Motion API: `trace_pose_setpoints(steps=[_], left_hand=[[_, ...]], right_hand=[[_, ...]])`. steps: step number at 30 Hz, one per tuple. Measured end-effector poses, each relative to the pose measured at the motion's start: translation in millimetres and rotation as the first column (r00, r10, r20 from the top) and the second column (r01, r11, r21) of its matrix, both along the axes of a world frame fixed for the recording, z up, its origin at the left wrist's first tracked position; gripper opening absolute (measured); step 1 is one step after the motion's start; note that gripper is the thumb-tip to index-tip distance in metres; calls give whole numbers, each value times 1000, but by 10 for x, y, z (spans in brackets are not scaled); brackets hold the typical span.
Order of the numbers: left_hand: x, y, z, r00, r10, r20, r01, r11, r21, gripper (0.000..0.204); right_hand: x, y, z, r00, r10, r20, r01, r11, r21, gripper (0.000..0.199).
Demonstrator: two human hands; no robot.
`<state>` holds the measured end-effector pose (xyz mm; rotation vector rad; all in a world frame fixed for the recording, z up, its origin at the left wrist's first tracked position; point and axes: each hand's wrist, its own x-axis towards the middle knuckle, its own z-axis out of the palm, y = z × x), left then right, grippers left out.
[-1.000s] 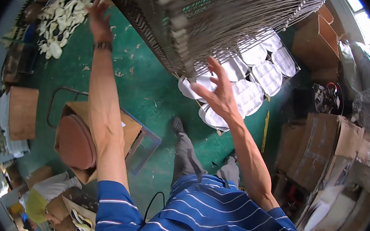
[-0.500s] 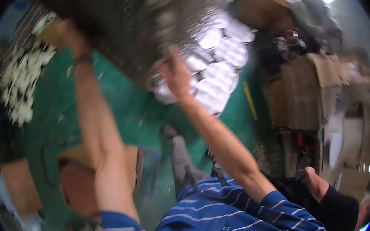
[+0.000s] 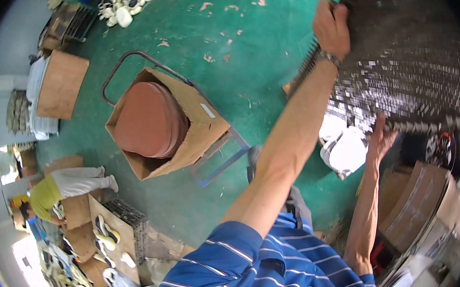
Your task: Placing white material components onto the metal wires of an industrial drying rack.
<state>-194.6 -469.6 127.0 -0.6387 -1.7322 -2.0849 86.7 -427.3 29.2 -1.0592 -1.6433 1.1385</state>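
A large dark panel [image 3: 400, 53], with rows of short pins and a toothed edge, fills the upper right. I cannot make out its exact kind. My left hand [image 3: 332, 29], a band at its wrist, is closed around the panel's left edge. At the panel's lower edge is my right hand [image 3: 381, 141], its fingers spread; whether it bears weight there cannot be told. White rounded pads [image 3: 346, 151] lie below the panel, to the left of my right hand, and the panel hides part of them.
A cardboard box [image 3: 206, 126] of reddish-brown rounded sheets [image 3: 146, 121] stands on a trolley [image 3: 223, 158] left of my arm. Cardboard boxes [image 3: 415, 202] are at lower right. Pale pieces [image 3: 131, 0] lie heaped far off. A person [image 3: 69, 185] bends over boxes at left.
My view has swung left, so panel and hands now appear farther right. My left hand still grips the panel's edge. More of the white pads are out of sight.
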Motion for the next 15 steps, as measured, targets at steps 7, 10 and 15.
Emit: trace_pose_setpoints(steps=[7,10,15], left_hand=[[64,0,-3,999,2,50,0,1000,-24,53],[54,-10,-2,998,3,55,-3,1000,3,61],[78,-13,-44,996,-48,78,50,998,-32,55]], right_hand=[[-14,-81,130,987,-26,156,47,990,-132,58],[-29,-107,132,993,-47,107,53,997,-54,57],[-12,-85,85,977,-96,193,93,995,26,56]])
